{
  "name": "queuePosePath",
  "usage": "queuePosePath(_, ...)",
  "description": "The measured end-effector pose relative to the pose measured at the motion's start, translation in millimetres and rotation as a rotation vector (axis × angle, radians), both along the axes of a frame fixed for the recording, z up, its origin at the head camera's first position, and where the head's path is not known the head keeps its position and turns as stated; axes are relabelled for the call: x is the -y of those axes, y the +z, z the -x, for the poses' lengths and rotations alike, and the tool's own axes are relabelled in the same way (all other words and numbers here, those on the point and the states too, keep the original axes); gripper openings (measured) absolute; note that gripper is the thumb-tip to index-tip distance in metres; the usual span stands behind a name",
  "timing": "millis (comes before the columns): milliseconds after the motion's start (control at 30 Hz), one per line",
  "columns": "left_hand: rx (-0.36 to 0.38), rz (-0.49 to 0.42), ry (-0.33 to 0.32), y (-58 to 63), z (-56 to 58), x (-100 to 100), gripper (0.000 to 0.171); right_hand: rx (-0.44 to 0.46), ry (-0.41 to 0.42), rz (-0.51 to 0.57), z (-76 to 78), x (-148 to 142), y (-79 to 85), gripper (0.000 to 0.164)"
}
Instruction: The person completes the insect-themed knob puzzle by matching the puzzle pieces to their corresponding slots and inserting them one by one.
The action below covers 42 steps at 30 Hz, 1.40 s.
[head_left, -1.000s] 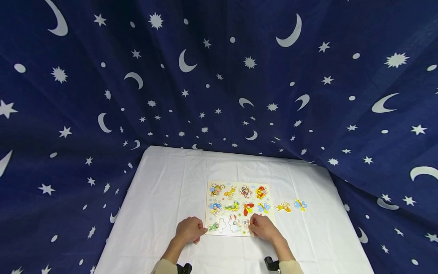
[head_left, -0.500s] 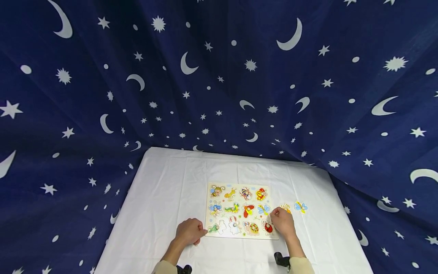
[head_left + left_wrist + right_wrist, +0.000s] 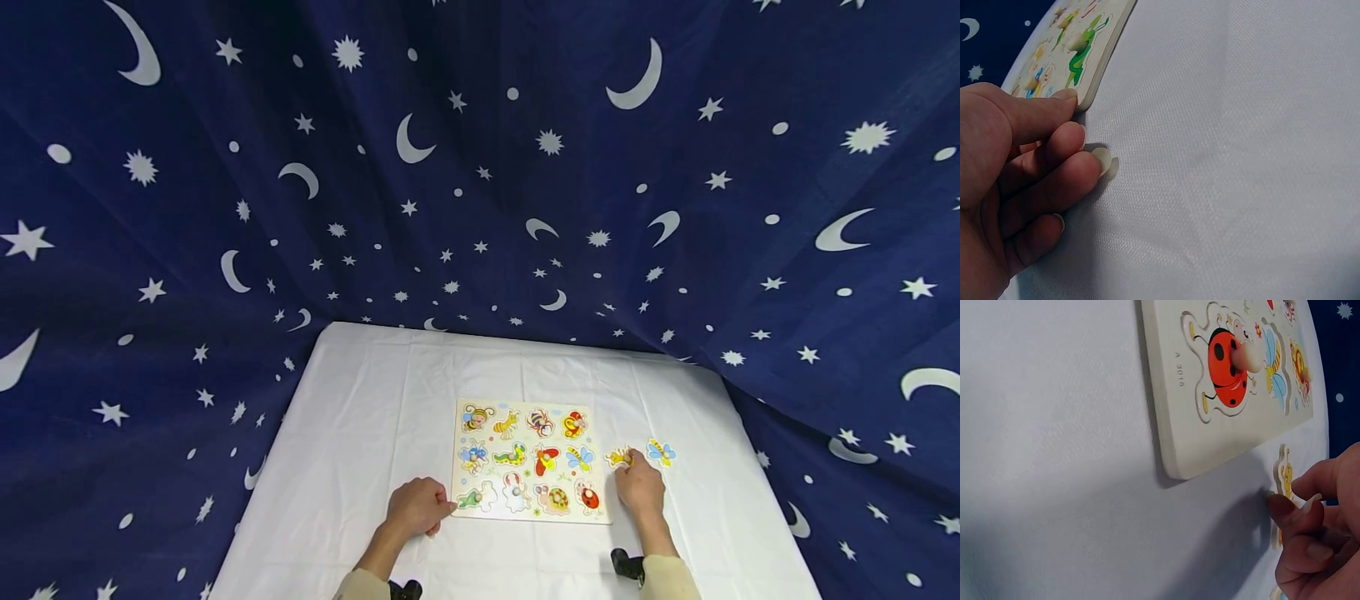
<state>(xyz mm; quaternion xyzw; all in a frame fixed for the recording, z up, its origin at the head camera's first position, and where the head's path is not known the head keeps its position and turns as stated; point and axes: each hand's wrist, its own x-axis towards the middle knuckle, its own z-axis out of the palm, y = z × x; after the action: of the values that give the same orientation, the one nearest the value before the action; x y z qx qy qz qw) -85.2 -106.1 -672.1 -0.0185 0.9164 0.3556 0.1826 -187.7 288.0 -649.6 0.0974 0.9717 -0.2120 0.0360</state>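
A wooden peg puzzle board with insect pictures lies on the white table. My left hand is at its near left corner. In the left wrist view the thumb lies over that corner, the index finger curled just below it and the other fingers bent near the cloth. Right of the board, my right hand pinches a yellow striped insect puzzle piece, whose right part is hidden by the fingers. In the right wrist view, thumb and fingertips are at this piece, close over the table.
A blue-winged bee puzzle piece lies just right of my right hand. On the board are a ladybug piece and a snail piece, with wooden knobs. A dark blue curtain with moons and stars surrounds the white table.
My right hand has moved right, from the snail piece across the board's edge to the yellow insect piece, and now pinches it. The left hand stays at the board's corner.
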Motion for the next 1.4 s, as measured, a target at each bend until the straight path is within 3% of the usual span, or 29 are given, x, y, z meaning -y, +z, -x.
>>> queuePosePath(467, -0.019, -0.007, 0.003, -0.7, 0.5, 0, 0.033, 0.000, 0.032, 0.005, 2.6, -6, 1.6, 0.042)
queuePosePath(667, -0.021, -0.009, 0.005, 1.7, -0.1, -1, 0.033, -0.026, 0.053, -0.001, 4.0, -11, 0.5, 0.022)
queuePosePath(767, -0.024, -0.012, 0.008, 2.9, -0.7, -1, 0.033, 0.003, 0.054, -0.014, 4.1, -13, 1.3, 0.016)
queuePosePath(933, -0.021, -0.006, 0.010, 2.1, -0.6, 0, 0.033, 0.049, 0.026, -0.006, 4.8, -10, 3.0, 0.018)
queuePosePath(1167, -0.018, -0.018, 0.011, 0.8, 0.5, 1, 0.032, -0.042, -0.014, 0.045, 9.2, 1, -4.4, 0.020)
queuePosePath(1400, -0.021, -0.018, 0.011, 1.7, -1.7, 0, 0.032, -0.064, -0.008, 0.064, 8.7, 10, -4.4, 0.022)
